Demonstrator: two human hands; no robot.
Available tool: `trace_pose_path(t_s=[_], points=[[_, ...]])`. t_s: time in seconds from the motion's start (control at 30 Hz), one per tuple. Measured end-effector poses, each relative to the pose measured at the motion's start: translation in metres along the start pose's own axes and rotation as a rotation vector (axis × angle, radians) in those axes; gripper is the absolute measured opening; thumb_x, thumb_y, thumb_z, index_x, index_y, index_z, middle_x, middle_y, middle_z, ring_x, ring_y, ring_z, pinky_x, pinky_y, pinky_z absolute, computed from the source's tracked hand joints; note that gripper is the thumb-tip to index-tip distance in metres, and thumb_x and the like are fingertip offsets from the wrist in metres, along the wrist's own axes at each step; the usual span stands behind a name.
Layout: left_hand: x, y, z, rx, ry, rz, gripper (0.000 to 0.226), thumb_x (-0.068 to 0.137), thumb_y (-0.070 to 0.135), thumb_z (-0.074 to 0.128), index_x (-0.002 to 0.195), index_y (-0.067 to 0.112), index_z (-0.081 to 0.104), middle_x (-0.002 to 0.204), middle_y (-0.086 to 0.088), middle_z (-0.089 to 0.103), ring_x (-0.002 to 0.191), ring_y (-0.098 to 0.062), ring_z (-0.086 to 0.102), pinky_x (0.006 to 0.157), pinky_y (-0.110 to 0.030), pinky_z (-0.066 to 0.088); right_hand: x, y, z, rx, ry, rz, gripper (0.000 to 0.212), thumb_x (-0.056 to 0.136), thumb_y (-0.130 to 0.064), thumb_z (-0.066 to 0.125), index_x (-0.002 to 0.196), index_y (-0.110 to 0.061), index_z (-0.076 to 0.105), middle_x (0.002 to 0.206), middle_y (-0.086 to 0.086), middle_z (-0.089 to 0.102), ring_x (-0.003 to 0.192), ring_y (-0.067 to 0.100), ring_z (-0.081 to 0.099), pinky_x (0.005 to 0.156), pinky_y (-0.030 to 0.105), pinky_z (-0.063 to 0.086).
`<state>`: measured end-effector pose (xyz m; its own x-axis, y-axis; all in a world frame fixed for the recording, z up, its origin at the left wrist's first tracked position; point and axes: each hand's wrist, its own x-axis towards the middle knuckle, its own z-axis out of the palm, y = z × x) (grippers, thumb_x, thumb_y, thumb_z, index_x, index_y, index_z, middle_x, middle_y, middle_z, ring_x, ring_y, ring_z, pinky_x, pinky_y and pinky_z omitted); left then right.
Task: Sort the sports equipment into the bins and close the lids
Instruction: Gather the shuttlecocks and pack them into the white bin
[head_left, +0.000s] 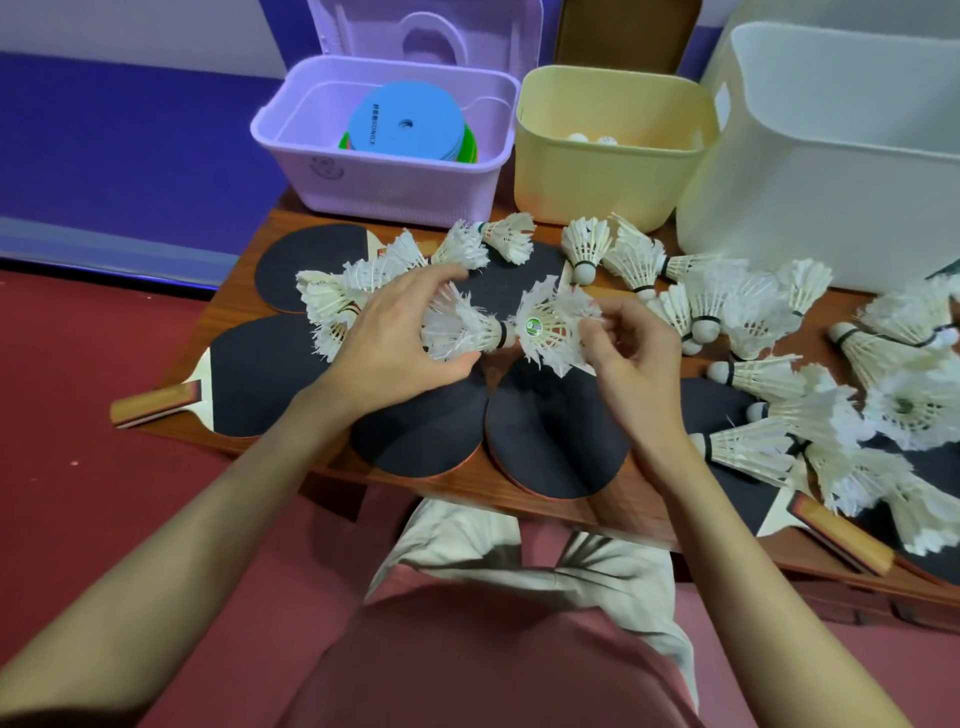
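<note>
A feathered shuttlecock (462, 328) is gripped in the left hand (400, 338), fingers curled over its skirt, while a second shuttlecock (550, 327) is pinched at its feathers by the curled fingers of the right hand (634, 358). Both are held just above black table tennis paddles (421, 431) laid across a wooden table (623, 509). More shuttlecocks (769, 379) are scattered to the right. At the table's far edge, coloured discs (405, 122) are seen inside an open purple bin (384, 171), beside a yellow bin (608, 171) and a white bin (831, 171).
</note>
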<state>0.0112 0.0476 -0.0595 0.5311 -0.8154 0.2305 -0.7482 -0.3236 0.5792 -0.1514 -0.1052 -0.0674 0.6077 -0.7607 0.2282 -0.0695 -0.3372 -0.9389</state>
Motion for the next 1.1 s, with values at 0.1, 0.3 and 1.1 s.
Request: trace_pose_path(t_s=[0.1,0.3,1.1], points=[[0.001,0.005,0.005,-0.067,-0.008,-0.096,0.090,0.065,0.032,0.082,0.140,0.029,0.030,0.104,0.006,0.051,0.092,-0.010,0.049,0.084,-0.027,0.041,0.000,-0.003,-0.001,0.059,0.079,0.016,0.013,0.090,-0.002,0.055,0.090,-0.013,0.061,0.069,0.000,0.052,0.063,0.008,0.045,0.057,0.014,0.037],[0.003,0.007,0.018,-0.044,-0.049,-0.065,0.089,0.069,0.030,0.079,0.141,0.024,0.027,0.119,0.008,0.047,0.114,-0.013,0.046,0.095,-0.025,0.036,0.009,-0.026,-0.003,0.217,0.145,-0.028,0.011,0.089,0.000,0.055,0.087,-0.009,0.062,0.066,-0.003,0.054,0.059,0.005,0.047,0.056,0.016,0.039],[0.004,-0.002,0.038,-0.349,0.173,-0.038,0.098,0.061,0.028,0.083,0.143,0.012,0.032,0.135,-0.006,0.045,0.123,-0.011,0.048,0.105,-0.032,0.043,0.046,-0.006,0.045,-0.194,-0.240,0.018,0.016,0.082,-0.002,0.056,0.085,-0.006,0.071,0.072,0.004,0.064,0.063,0.010,0.053,0.061,0.020,0.044]])
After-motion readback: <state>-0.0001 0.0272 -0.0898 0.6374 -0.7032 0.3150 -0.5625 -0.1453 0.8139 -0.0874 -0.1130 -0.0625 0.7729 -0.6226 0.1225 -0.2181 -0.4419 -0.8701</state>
